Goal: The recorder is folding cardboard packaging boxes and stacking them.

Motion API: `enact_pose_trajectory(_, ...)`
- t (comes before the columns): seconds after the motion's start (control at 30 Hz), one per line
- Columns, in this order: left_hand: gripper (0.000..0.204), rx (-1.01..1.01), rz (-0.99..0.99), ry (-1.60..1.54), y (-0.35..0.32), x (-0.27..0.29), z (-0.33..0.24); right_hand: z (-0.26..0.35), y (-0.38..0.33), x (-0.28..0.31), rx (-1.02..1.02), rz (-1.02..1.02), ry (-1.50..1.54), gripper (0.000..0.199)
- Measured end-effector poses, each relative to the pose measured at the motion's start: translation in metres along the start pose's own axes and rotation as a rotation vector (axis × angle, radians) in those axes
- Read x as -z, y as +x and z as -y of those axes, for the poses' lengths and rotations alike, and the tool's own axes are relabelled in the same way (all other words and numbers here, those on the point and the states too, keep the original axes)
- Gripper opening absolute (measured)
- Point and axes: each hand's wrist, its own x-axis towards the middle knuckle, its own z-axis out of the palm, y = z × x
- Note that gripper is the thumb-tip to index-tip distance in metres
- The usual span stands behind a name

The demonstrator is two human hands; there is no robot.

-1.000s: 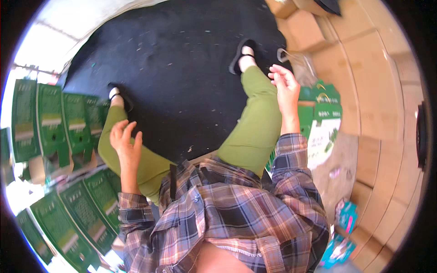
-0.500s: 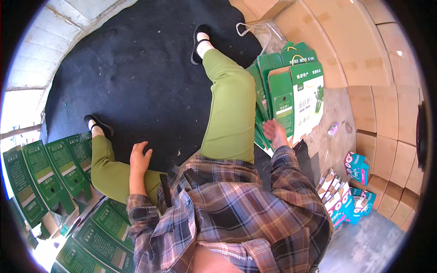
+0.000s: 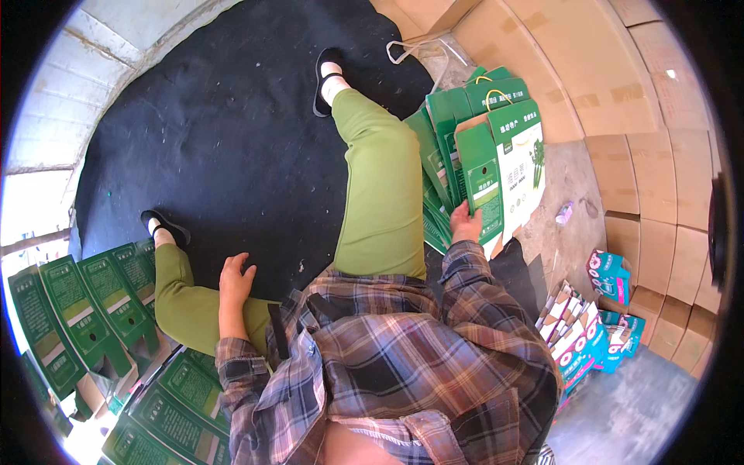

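Green-and-white flattened gift cartons [image 3: 518,178] with cord handles lean in a stack to the right of my right leg. My right hand [image 3: 466,223] is at the lower left edge of the front carton, fingers closed on that edge and thumb on its green side panel. Over my left thigh, my left hand [image 3: 235,277] hangs empty with its fingers apart. More green cartons, opened up into box shape [image 3: 116,291], stand in rows at my left. Some of their lower parts are hidden by my left sleeve and leg.
Black sheeting [image 3: 225,132] covers the floor ahead. Large brown cardboard boxes [image 3: 554,70] wall the right side. Teal packages [image 3: 610,277] and a bundle of folded packs [image 3: 570,333] lie at the lower right. A small pink-and-white item [image 3: 565,211] sits on the floor.
My right hand has gone from spread fingers beside the front carton to closing on its edge. The whole view has shifted slightly; my left hand stays over the thigh.
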Motion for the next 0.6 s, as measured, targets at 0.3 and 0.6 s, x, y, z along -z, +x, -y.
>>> enact_pose_trajectory(0.3,0.039,0.019,0.055,-0.018,0.006,-0.007,-0.003,0.056,-0.036,-0.04,0.219,0.175,0.167,0.035)
enact_pose_trajectory(0.6,0.039,0.051,0.05,-0.011,0.002,-0.002,0.0,0.015,-0.135,-0.136,0.448,0.34,-0.037,0.028)
